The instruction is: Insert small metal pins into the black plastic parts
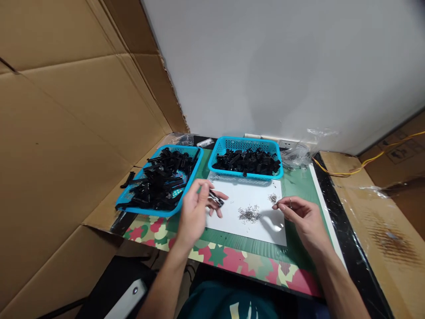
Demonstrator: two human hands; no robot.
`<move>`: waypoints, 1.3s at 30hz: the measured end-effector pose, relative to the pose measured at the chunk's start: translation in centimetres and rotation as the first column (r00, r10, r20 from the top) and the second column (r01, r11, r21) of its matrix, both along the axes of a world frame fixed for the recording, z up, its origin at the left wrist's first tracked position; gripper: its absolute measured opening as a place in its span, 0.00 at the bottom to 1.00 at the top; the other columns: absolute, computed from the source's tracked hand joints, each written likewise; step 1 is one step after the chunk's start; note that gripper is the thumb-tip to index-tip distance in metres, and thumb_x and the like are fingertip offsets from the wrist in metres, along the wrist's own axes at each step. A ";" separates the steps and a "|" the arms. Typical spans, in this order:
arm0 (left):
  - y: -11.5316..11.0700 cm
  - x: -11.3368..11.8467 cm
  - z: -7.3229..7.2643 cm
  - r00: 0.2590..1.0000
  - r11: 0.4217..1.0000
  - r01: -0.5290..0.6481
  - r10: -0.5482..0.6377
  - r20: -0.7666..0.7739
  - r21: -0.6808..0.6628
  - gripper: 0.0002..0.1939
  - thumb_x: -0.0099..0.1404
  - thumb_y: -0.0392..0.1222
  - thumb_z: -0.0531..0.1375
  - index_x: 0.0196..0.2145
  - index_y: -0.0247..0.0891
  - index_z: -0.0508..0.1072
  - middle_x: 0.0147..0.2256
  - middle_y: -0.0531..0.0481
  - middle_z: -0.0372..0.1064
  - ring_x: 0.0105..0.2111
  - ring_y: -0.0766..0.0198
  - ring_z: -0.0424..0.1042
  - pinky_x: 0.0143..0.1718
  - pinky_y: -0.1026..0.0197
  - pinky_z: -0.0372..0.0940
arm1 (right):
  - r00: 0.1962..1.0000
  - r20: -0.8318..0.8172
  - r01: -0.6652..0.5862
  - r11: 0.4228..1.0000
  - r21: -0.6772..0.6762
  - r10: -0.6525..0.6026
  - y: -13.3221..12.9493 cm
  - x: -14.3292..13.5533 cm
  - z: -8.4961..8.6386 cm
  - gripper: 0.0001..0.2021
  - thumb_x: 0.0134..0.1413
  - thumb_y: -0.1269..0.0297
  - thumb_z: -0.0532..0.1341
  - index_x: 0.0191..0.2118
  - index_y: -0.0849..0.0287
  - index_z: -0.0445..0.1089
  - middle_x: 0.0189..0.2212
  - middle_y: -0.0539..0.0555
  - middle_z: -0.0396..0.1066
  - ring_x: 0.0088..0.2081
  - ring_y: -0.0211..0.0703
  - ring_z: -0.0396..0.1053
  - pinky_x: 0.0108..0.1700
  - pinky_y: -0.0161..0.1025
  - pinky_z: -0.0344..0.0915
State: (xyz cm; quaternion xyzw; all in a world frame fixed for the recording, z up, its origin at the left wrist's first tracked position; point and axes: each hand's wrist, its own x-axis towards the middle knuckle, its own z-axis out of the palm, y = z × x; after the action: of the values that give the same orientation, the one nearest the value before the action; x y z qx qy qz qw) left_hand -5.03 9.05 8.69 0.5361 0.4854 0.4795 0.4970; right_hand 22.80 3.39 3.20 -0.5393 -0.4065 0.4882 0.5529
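Note:
My left hand (195,208) grips a small black plastic part (217,198) between thumb and fingers, held above the left side of a white sheet (229,226). With thumb and forefinger pinched together, my right hand (303,217) hovers near the sheet's right edge. Whatever sits in that pinch is too small to name. Between the hands lies a pile of tiny metal pieces (249,214). A smaller pile of similar metal pieces (272,198) lies just beyond my right fingertips.
Two blue baskets hold black plastic parts: a left basket (162,213) with long pieces, and a back basket (245,177) with shorter ones. Clear plastic bags (297,156) lie by the wall socket (288,144). Cardboard (83,110) walls the left; a yellow cable (352,172) runs at right.

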 end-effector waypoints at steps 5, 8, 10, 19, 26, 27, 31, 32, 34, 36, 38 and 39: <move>-2.0 5.4 -2.2 0.924 0.907 0.356 -0.305 0.229 -0.227 0.22 0.73 0.57 0.62 0.53 0.40 0.63 0.33 0.50 0.79 0.20 0.70 0.68 0.22 0.68 0.57 | 1.000 -0.028 0.000 1.000 0.017 0.001 -0.8 -0.8 0.7 0.10 0.53 0.56 0.76 0.36 0.55 0.83 0.30 0.56 0.82 0.34 0.47 0.78 0.36 0.38 0.69; -2.7 7.2 -2.7 0.910 0.890 0.386 -0.324 0.259 -0.244 0.23 0.70 0.55 0.66 0.53 0.37 0.68 0.34 0.47 0.80 0.25 0.70 0.68 0.28 0.67 0.60 | 0.999 -0.035 0.035 0.997 0.066 -0.032 -1.1 -1.1 0.7 0.08 0.51 0.58 0.77 0.33 0.55 0.84 0.30 0.55 0.81 0.33 0.44 0.75 0.34 0.38 0.68; -3.0 7.7 -2.7 0.930 0.909 0.345 -0.297 0.217 -0.232 0.20 0.72 0.56 0.64 0.45 0.34 0.73 0.31 0.47 0.78 0.27 0.68 0.69 0.30 0.65 0.60 | 0.998 -0.044 0.038 0.994 0.100 -0.034 -1.3 -1.2 0.6 0.06 0.52 0.59 0.76 0.32 0.55 0.84 0.30 0.54 0.80 0.33 0.43 0.74 0.34 0.38 0.67; -3.9 7.9 -3.2 0.946 0.919 0.314 -0.323 0.000 -0.238 0.27 0.78 0.61 0.52 0.59 0.37 0.72 0.21 0.55 0.68 0.25 0.63 0.67 0.33 0.61 0.59 | 0.998 -0.018 0.054 0.996 0.074 -0.053 -1.7 -1.2 0.1 0.05 0.53 0.61 0.76 0.31 0.54 0.84 0.29 0.53 0.78 0.31 0.40 0.70 0.32 0.37 0.63; -4.8 8.3 -3.7 0.925 0.925 0.273 -0.328 -0.193 -0.264 0.24 0.78 0.59 0.52 0.64 0.44 0.61 0.40 0.48 0.73 0.40 0.58 0.74 0.45 0.57 0.68 | 0.990 0.075 0.120 0.992 0.036 -0.123 -2.4 -0.3 0.3 0.08 0.54 0.57 0.74 0.33 0.56 0.85 0.30 0.55 0.78 0.30 0.40 0.67 0.27 0.36 0.59; -4.9 8.4 -3.7 0.915 0.933 0.267 -0.324 -0.239 -0.240 0.24 0.79 0.56 0.52 0.65 0.44 0.60 0.48 0.44 0.73 0.48 0.56 0.74 0.52 0.54 0.68 | 0.988 0.088 0.129 0.991 0.022 -0.130 -2.5 -0.1 0.3 0.08 0.54 0.57 0.74 0.33 0.56 0.85 0.30 0.55 0.77 0.28 0.39 0.66 0.27 0.36 0.58; -5.1 8.8 -4.5 0.853 0.927 0.361 -0.371 -0.368 -0.097 0.24 0.81 0.49 0.47 0.70 0.43 0.56 0.65 0.36 0.63 0.67 0.51 0.64 0.66 0.47 0.61 | 0.980 0.121 0.163 0.985 -0.060 -0.155 -2.9 0.5 0.1 0.12 0.52 0.54 0.75 0.34 0.59 0.85 0.27 0.53 0.75 0.23 0.34 0.58 0.23 0.35 0.53; -5.1 8.9 -4.8 0.839 0.926 0.373 -0.366 -0.402 -0.063 0.24 0.82 0.49 0.46 0.71 0.43 0.56 0.66 0.36 0.62 0.68 0.50 0.62 0.66 0.46 0.61 | 0.978 0.128 0.173 0.982 -0.078 -0.162 -3.0 0.6 0.1 0.13 0.51 0.53 0.75 0.33 0.59 0.85 0.24 0.53 0.73 0.22 0.33 0.56 0.22 0.35 0.50; -5.0 8.9 -5.6 0.822 0.924 0.383 -0.341 -0.457 -0.002 0.26 0.81 0.48 0.48 0.73 0.45 0.54 0.66 0.37 0.62 0.69 0.47 0.61 0.65 0.44 0.64 | 0.976 0.132 0.189 0.975 -0.113 -0.174 -3.1 0.8 0.1 0.16 0.50 0.51 0.76 0.34 0.61 0.84 0.18 0.49 0.66 0.20 0.33 0.52 0.21 0.35 0.45; -4.8 8.7 -6.1 0.810 0.908 0.413 -0.334 -0.482 0.065 0.28 0.81 0.47 0.51 0.74 0.47 0.52 0.65 0.37 0.65 0.67 0.47 0.65 0.62 0.45 0.68 | 0.976 0.116 0.203 0.968 -0.148 -0.187 -3.1 1.0 0.1 0.18 0.48 0.49 0.76 0.34 0.61 0.84 0.14 0.45 0.58 0.18 0.32 0.47 0.21 0.35 0.40; -4.6 8.4 -6.5 0.782 0.869 0.478 -0.355 -0.512 0.127 0.29 0.80 0.48 0.54 0.74 0.47 0.55 0.57 0.40 0.72 0.58 0.49 0.73 0.56 0.47 0.72 | 0.974 0.094 0.221 0.959 -0.178 -0.207 -3.0 1.0 0.1 0.20 0.46 0.47 0.76 0.34 0.62 0.83 0.13 0.44 0.56 0.18 0.31 0.45 0.21 0.35 0.38; -4.5 8.3 -6.6 0.761 0.848 0.506 -0.355 -0.543 0.156 0.28 0.79 0.49 0.55 0.73 0.46 0.57 0.52 0.41 0.74 0.53 0.51 0.76 0.51 0.49 0.74 | 0.972 0.087 0.232 0.954 -0.189 -0.219 -3.0 1.0 0.1 0.21 0.45 0.46 0.77 0.34 0.62 0.83 0.13 0.45 0.57 0.17 0.31 0.45 0.20 0.35 0.38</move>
State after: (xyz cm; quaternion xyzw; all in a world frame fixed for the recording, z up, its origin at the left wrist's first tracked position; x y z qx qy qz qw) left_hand 3.27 4.57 2.13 0.8059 0.3812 0.2638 0.3683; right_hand 23.84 0.38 3.28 -0.6500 -0.3095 0.4421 0.5350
